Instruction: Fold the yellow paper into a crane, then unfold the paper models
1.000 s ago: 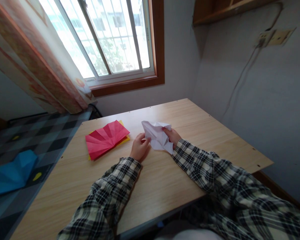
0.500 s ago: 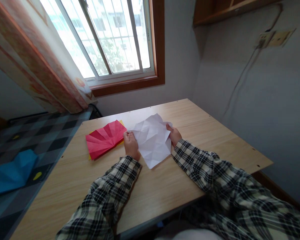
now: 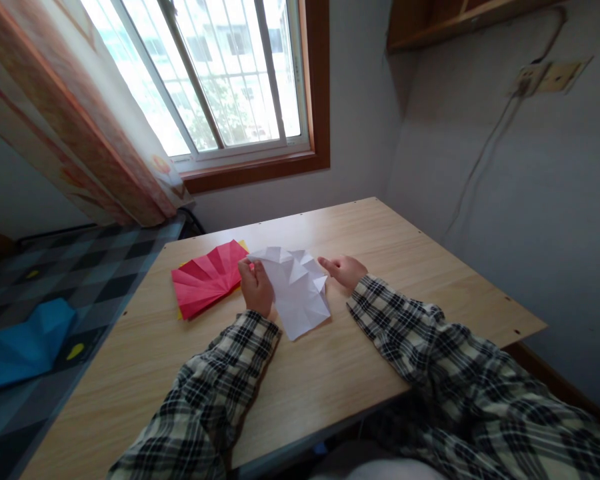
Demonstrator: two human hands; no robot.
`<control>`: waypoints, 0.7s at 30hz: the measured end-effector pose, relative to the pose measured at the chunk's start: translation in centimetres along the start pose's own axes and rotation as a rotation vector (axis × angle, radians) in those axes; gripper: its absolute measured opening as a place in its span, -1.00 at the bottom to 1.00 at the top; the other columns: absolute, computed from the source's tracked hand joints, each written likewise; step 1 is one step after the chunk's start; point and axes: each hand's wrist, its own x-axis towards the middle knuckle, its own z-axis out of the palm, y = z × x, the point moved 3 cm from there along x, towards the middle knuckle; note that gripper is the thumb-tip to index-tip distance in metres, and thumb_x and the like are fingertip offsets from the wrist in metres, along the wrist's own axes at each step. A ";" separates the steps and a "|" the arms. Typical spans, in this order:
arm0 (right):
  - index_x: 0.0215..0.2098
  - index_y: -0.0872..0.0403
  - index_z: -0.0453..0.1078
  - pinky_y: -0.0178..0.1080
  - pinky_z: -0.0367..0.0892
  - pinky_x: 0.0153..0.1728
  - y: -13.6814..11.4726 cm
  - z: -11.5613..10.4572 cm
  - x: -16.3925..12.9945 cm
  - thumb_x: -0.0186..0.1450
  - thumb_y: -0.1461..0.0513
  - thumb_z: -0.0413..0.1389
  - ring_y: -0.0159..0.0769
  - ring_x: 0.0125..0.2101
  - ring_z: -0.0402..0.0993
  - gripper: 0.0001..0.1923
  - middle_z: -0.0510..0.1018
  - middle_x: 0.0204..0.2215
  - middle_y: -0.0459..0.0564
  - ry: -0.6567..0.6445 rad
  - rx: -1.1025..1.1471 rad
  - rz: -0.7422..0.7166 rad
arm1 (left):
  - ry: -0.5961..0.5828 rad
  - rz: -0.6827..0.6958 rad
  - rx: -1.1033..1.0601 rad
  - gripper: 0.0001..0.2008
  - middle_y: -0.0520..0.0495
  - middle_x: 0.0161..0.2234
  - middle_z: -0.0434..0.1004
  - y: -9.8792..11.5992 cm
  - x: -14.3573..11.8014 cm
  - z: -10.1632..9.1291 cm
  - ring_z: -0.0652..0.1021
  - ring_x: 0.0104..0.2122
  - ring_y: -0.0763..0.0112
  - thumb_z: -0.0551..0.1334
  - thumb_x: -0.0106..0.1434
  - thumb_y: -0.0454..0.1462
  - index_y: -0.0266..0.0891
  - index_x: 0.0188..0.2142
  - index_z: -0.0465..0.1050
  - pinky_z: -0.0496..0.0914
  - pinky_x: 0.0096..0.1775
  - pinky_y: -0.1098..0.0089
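White creased paper sheet (image 3: 297, 290) is being pinched at its left edge by the left hand (image 3: 256, 288), whose fingers are closing on that margin; the sheet is lying partly on the wooden table (image 3: 330, 373), near its middle, with its far portion buckling upward along earlier fold lines. The right hand (image 3: 344, 270) is hovering just right of the sheet with its fingers loosely extended, gripping nothing and apparently not touching the paper. Plaid sleeves (image 3: 420, 340) are covering both forearms. Just left of the left hand, a red pleated paper fan (image 3: 207, 279) is resting on a yellow sheet (image 3: 244, 248), nearly touching the white paper. Farther left, off the table, a blue folded paper (image 3: 23, 347) is lying on a checked cover (image 3: 80, 280). Risks, as judged: with only one side being held, the sheet is likely to pivot or slide on the smooth tabletop, so any new fold may land off the existing creases; a tight pinch may tear or crumple the weakened left margin; and the left hand's knuckles may be nudging the fan out of shape.
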 end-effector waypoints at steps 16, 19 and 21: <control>-0.47 0.04 0.39 -0.31 0.33 -0.52 2.5 -1.5 1.2 0.18 -0.12 0.13 -0.34 -0.57 0.41 -0.59 0.47 -0.59 -0.12 0.366 0.361 0.002 | 0.161 -0.089 0.057 -0.71 0.05 -0.42 0.32 -1.5 1.5 -1.0 0.38 -0.44 0.36 0.08 0.38 0.02 -0.15 -0.24 0.21 0.27 -0.35 0.36; -0.44 0.04 0.41 -0.32 0.38 -0.54 3.3 -1.3 1.6 0.13 -0.13 0.18 -0.36 -0.57 0.43 -0.58 0.50 -0.57 -0.12 0.364 0.491 0.033 | 0.176 -0.119 0.042 -0.74 0.04 -0.41 0.33 -2.0 1.6 -0.8 0.40 -0.41 0.36 0.08 0.39 -0.03 -0.15 -0.25 0.22 0.27 -0.33 0.36; -0.43 0.05 0.41 -0.34 0.37 -0.57 3.7 -1.1 1.8 0.08 -0.12 0.23 -0.38 -0.60 0.40 -0.59 0.49 -0.59 -0.14 0.389 0.572 0.078 | 0.190 -0.126 0.038 -0.75 0.07 -0.44 0.30 -2.1 1.5 -0.8 0.38 -0.44 0.39 0.10 0.37 -0.03 -0.15 -0.26 0.21 0.26 -0.34 0.37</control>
